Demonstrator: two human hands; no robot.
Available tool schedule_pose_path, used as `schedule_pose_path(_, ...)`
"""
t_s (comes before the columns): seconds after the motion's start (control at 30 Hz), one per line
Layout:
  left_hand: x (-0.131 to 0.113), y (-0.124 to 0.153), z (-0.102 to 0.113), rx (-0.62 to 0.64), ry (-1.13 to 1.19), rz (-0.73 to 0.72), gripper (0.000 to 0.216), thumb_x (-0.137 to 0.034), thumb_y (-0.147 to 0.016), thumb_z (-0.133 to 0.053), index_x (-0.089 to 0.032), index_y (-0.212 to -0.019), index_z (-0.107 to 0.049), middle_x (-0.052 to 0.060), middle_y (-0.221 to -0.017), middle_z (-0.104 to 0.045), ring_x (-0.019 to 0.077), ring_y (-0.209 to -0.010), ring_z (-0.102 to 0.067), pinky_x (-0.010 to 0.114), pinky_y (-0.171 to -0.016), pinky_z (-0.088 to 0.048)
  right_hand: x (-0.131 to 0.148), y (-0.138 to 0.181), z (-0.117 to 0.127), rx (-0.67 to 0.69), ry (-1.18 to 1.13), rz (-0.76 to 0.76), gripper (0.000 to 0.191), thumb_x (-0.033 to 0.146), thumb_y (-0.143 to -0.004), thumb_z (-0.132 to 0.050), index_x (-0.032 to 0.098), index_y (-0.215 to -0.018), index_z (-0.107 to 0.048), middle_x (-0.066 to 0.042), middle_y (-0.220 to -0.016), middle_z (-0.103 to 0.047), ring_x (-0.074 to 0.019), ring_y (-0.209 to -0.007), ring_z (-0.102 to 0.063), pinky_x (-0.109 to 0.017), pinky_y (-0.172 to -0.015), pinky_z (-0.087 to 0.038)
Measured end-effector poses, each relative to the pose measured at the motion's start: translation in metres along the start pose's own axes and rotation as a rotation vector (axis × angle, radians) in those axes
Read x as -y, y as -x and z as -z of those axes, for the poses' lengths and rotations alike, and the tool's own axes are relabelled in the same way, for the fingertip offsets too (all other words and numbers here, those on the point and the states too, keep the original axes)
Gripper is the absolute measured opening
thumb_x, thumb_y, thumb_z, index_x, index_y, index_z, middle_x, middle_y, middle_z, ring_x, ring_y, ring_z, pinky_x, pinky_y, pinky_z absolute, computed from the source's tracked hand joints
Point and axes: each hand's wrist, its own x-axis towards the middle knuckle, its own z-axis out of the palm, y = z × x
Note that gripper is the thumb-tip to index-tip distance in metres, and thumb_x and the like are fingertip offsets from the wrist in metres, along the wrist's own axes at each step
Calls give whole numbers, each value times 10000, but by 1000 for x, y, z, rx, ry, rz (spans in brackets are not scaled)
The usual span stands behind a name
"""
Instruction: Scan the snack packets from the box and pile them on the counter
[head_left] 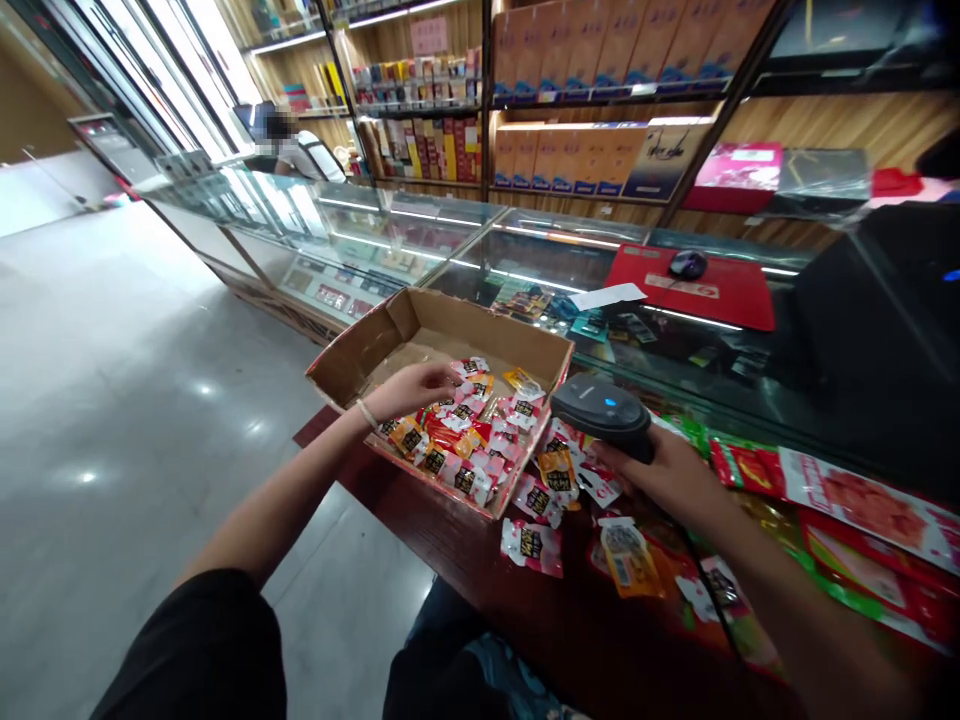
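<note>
My left hand (417, 390) reaches into a shallow cardboard box (441, 312), its fingers curled at the top of a heap of small snack packets (463, 478). The fingertips meet a pink-and-white packet (471, 367); whether they grip it is hidden. A dark barcode scanner (602, 408) with a blue light is in my right hand (667, 470), fingers wrapped round its handle. The scanner's head hangs by the box's right side. Below it, loose packets lie on the dark red surface, among them an orange packet (630, 560) with its barcode face up.
Larger red and green snack bags (862, 500) lie at right. Behind the box runs a glass display counter (465, 235), bearing a red mat (720, 295) with a computer mouse (688, 264). A dark monitor-like shape (885, 310) stands at right. A person (289, 145) is far off at left.
</note>
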Motion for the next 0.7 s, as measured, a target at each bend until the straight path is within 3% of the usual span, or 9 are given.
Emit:
schedule_pose_path(0.13, 0, -6, -24, 379, -63, -129, 248, -279, -669, -783, -252, -911, -733, 29, -841, -711, 188, -754, -632, 276, -709, -465, 1, -10, -8, 7, 0, -3, 363, 497, -755, -658, 178, -926, -690, -20, -634, -664, -181, -503, -561, -286, -456, -436)
schedule_pose_path(0.27, 7, -18, -55, 596, -13, -211, 242, -278, -571, -847, -265, -785, -734, 37, -773, -698, 211, -691, -614, 301, -657, -448, 5, -14, -14, -12, 3, 51, 330, 454, -753, -668, 185, -941, -706, -55, -805, -719, -246, -723, -651, -323, -605, -503)
schedule_pose_path(0.37, 13, -25, -73, 725, -35, -212, 256, -280, -533, -860, -256, -746, -720, 22, -694, -668, 196, -609, -555, 300, -608, -407, 6, -13, -15, -10, -12, 29, 310, 456, -755, -664, 184, -900, -698, -54, -744, -700, -235, -662, -640, -320, -564, -497)
schedule_pose_path(0.53, 17, -29, -81, 751, -97, -145, 236, -285, -519, -857, -241, -563, -630, -2, -562, -606, 170, -521, -471, 294, -578, -364, 5, -8, -16, 9, -58, -40, 354, 471, -745, -678, 183, -952, -681, -22, -633, -655, -174, -454, -546, -293, -417, -438)
schedule_pose_path(0.7, 15, -32, -63, 581, -145, -114, 107, -167, -597, -734, -231, -558, -658, -16, -548, -628, 142, -516, -494, 269, -581, -347, 10, 0, -14, -1, -75, -23, 339, 492, -753, -675, 191, -907, -686, -12, -596, -635, -170, -468, -538, -293, -447, -435)
